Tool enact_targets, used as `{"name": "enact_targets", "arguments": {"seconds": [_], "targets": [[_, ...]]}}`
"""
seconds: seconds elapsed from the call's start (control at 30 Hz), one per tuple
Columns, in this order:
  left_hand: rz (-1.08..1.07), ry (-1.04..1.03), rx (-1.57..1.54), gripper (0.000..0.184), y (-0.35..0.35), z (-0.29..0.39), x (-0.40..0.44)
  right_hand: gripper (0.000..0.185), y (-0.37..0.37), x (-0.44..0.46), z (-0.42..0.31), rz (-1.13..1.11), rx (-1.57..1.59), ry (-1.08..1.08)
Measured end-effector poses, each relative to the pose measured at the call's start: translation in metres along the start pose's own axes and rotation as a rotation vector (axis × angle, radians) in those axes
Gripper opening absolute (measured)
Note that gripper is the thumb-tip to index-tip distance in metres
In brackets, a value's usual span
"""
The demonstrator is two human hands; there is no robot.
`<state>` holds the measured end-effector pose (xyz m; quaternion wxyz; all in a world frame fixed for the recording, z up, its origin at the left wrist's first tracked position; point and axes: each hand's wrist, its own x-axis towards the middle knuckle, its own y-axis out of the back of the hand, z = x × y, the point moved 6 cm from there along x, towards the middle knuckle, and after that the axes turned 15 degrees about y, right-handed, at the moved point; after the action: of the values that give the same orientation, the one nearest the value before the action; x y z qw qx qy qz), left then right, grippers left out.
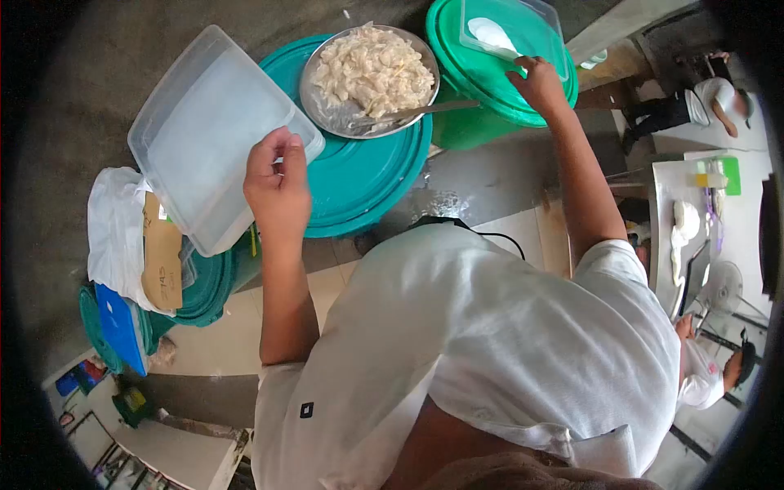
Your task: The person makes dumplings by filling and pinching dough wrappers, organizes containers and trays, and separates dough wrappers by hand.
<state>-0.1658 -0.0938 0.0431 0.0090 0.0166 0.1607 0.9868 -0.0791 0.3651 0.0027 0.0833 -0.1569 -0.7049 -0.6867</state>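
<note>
My left hand [279, 184] is closed at the near edge of a translucent rectangular plastic container [216, 139], which is tilted up on its side. To the right, my right hand [541, 86] pinches the end of a white spoon-like scoop [492, 35]. The scoop's broad end lies over a clear plastic tub [539, 28] on a green lid [457, 69]. Between my hands, a round metal bowl [314, 102] holds a pale, lumpy mixture [374, 69]. A flat metal utensil [437, 108] rests across the bowl's rim. The bowl stands on a teal lid [351, 192].
At left are a white plastic bag [118, 233], a brown cardboard piece [159, 257] and a blue flat object [121, 327] by more teal lids. Far right, two people in white [712, 102] are near a worktable [665, 196] and a fan [723, 286]. Wet floor [445, 196] shows between the drums.
</note>
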Motion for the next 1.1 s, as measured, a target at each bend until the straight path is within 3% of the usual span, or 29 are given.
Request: {"name": "enact_targets", "arguments": {"seconds": [0.13, 0.3, 0.4, 0.67, 0.77, 0.87, 0.93, 0.97, 1.03, 1.07, 1.1], "targets": [[-0.078, -0.051, -0.069, 0.019, -0.044, 0.018, -0.01, 0.043, -0.026, 0.008, 0.051, -0.034, -0.092, -0.095], [-0.105, -0.034, -0.026, 0.02, -0.125, 0.041, -0.017, 0.041, -0.06, 0.015, 0.092, -0.08, -0.106, -0.014], [-0.132, 0.004, 0.003, 0.021, -0.179, 0.054, -0.029, 0.027, -0.067, 0.022, 0.102, -0.142, -0.011, 0.051], [-0.219, 0.002, 0.108, 0.024, -0.258, 0.094, -0.043, 0.023, -0.072, 0.066, 0.163, -0.128, 0.329, 0.065], [-0.223, -0.015, 0.186, 0.028, -0.269, 0.098, -0.042, 0.025, -0.063, 0.087, 0.178, -0.104, 0.457, 0.179], [-0.364, 0.085, 0.061, 0.03, -0.288, 0.087, -0.036, 0.025, -0.025, 0.105, 0.176, -0.086, 0.692, 0.18], [-0.535, 0.302, -0.055, 0.034, -0.308, 0.082, -0.036, 0.024, 0.005, 0.113, 0.166, -0.05, 0.636, 0.253], [-0.531, 0.295, -0.054, 0.034, -0.312, 0.083, -0.033, 0.023, 0.02, 0.116, 0.158, -0.02, 0.577, 0.319], [-0.664, 0.508, -0.199, 0.05, -0.328, 0.073, -0.03, 0.023, 0.054, 0.112, 0.137, 0.005, 0.654, 0.319], [-0.66, 0.503, -0.197, 0.05, -0.332, 0.075, -0.025, 0.022, 0.067, 0.105, 0.124, 0.023, 0.731, 0.317], [-0.749, 0.634, -0.391, 0.062, -0.34, 0.073, -0.025, 0.022, 0.075, 0.096, 0.109, 0.027, 0.733, 0.322]]}}
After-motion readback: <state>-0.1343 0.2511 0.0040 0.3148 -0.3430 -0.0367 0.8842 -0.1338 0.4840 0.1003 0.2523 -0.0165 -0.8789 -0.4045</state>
